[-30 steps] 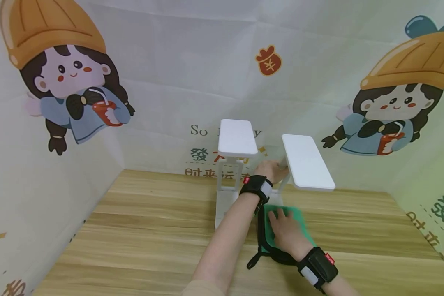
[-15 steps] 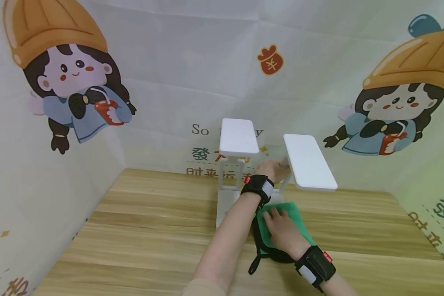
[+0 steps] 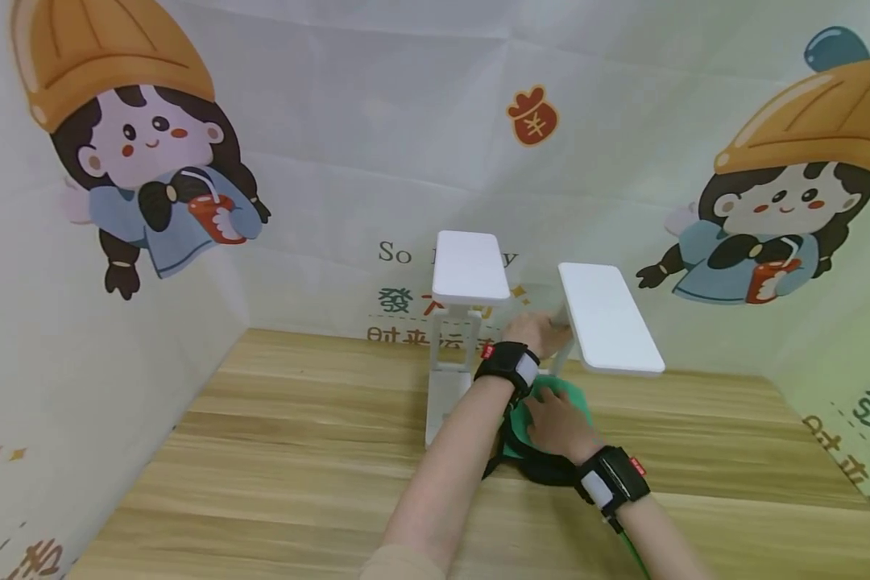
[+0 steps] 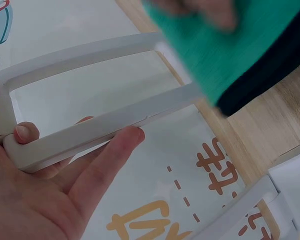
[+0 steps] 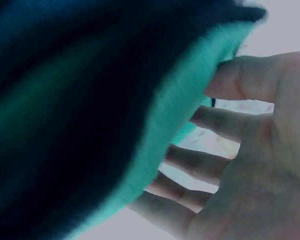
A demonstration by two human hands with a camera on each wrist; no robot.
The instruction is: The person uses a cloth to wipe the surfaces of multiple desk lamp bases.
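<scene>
My left hand (image 3: pixel 535 334) grips the upright frame of the right white phone stand (image 3: pixel 611 319). In the left wrist view, its fingers wrap round the stand's joint and rails (image 4: pixel 105 120). My right hand (image 3: pixel 561 424) holds a green cloth (image 3: pixel 577 397) with a black border over the base of that stand. The right wrist view shows its thumb and fingers (image 5: pixel 197 165) at the cloth's near edge, fingertips partly hidden by the fabric. The cloth hides the stand's base in the head view.
A second white phone stand (image 3: pixel 471 267) is just left of my left forearm. Both stands are on the wood-grain table (image 3: pixel 319 451), near the printed back wall (image 3: pixel 377 121). A thin green cord (image 3: pixel 632 554) trails from my right wristband.
My right hand and the cloth have moved away from me, up toward the stand's uprights. The left hand keeps its grip on the frame, and the stands have stayed in place.
</scene>
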